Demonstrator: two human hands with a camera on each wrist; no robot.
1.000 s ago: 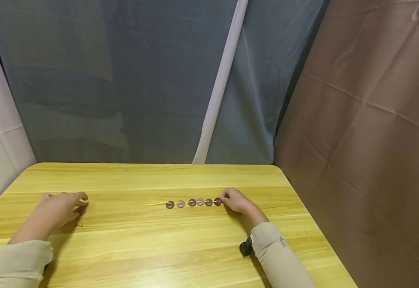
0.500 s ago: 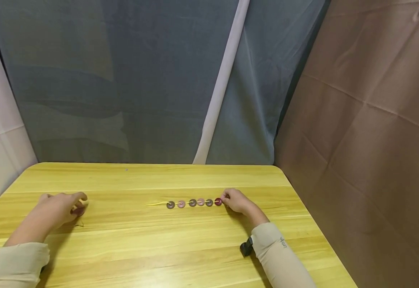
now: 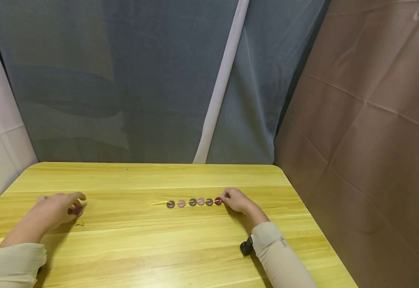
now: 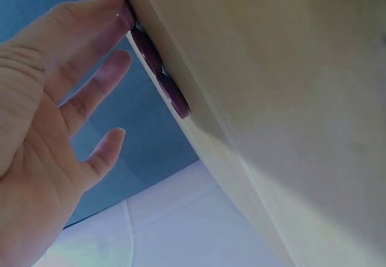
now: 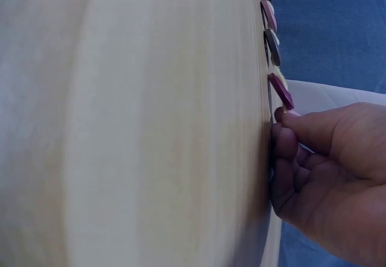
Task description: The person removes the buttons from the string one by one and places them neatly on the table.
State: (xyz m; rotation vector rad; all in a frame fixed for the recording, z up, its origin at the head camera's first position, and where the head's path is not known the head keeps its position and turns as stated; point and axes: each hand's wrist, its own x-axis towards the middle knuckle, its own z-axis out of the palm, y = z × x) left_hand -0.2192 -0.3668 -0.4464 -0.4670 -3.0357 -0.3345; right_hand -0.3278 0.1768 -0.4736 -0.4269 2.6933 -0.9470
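Observation:
A row of several round buttons (image 3: 193,202), dark brown, pink and dark red, is threaded on a yellow cord (image 3: 155,203) lying across the table. My right hand (image 3: 236,201) pinches the cord's right end, just beside the dark red button (image 5: 281,91). Its other fingers are curled under. Over at the left, my left hand (image 3: 56,209) holds a purplish button (image 4: 125,15) at the table surface between thumb and fingertips. In the left wrist view, two more dark purple buttons (image 4: 172,94) line up behind it. The outer fingers of that hand are spread, touching nothing.
A wooden table (image 3: 166,248) fills the lower view. A thin dark thread-like bit (image 3: 79,224) lies below the left hand. Grey-blue cloth (image 3: 151,80) hangs behind the table, with brown cloth (image 3: 367,132) at the right and white cloth (image 3: 0,120) at the left.
My left hand has slid slightly left, and the purplish button under its fingers has moved with it. The right hand and the threaded row stay in place.

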